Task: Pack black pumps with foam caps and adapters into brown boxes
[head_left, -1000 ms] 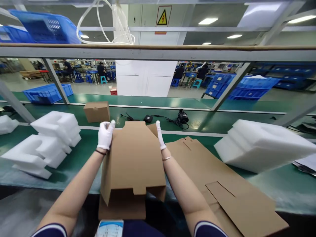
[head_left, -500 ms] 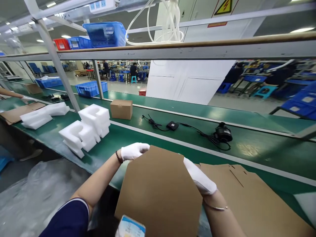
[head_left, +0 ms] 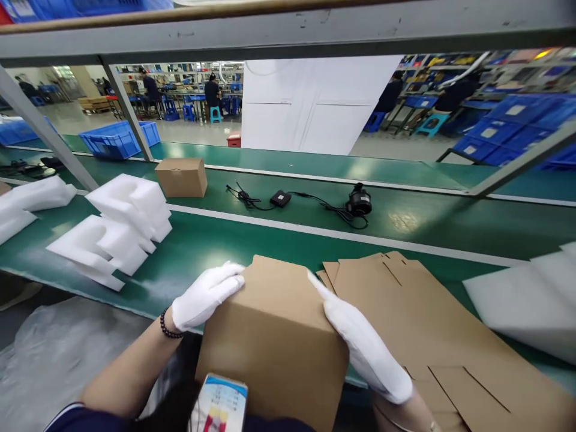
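A brown cardboard box point(head_left: 274, 354) stands tilted in front of me at the table's near edge, its upper panel bent along a crease. My left hand point(head_left: 209, 294), in a white glove, grips its upper left edge, fingers over the top. On the right edge lies my gloved right hand point(head_left: 364, 342), fingers pointing up along the side and thumb hidden. Flat cardboard sheets point(head_left: 405, 312) with slits lie to the right, partly beneath my right forearm. A badge point(head_left: 220, 402) hangs before the box's lower part.
White foam blocks point(head_left: 117, 222) stand at left, more foam point(head_left: 531, 294) at right. Behind lie a small closed carton point(head_left: 181, 177), a black adapter point(head_left: 280, 198) with cables and a round black device point(head_left: 359, 200). A shelf beam point(head_left: 288, 30) crosses above; a blue crate point(head_left: 112, 141) sits far left.
My view has tipped downward and turned right. The cardboard's upper part has folded over at a crease. My left fingers now lie over its edge; both hands remain on it.
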Available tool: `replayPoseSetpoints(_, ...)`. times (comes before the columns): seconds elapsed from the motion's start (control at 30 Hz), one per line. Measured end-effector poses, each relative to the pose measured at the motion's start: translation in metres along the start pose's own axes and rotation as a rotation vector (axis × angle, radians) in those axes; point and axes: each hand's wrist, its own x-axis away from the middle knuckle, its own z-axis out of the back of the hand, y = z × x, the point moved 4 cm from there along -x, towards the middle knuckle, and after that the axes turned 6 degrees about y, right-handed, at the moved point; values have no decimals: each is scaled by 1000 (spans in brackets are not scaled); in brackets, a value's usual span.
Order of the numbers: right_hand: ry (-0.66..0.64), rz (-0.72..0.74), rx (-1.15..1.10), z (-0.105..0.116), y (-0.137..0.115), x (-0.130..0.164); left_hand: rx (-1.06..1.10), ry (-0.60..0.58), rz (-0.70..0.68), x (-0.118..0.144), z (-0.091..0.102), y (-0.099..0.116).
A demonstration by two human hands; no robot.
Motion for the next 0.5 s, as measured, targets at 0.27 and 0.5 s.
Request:
replayPoseSetpoints(0.27, -188, 363, 271, 8, 1, -5, -214, -454, -153, -3, 14, -6)
replayPoseSetpoints(0.5, -46, 681, 80, -3, -10, -12, -248, -658, -228, -16, 9, 9)
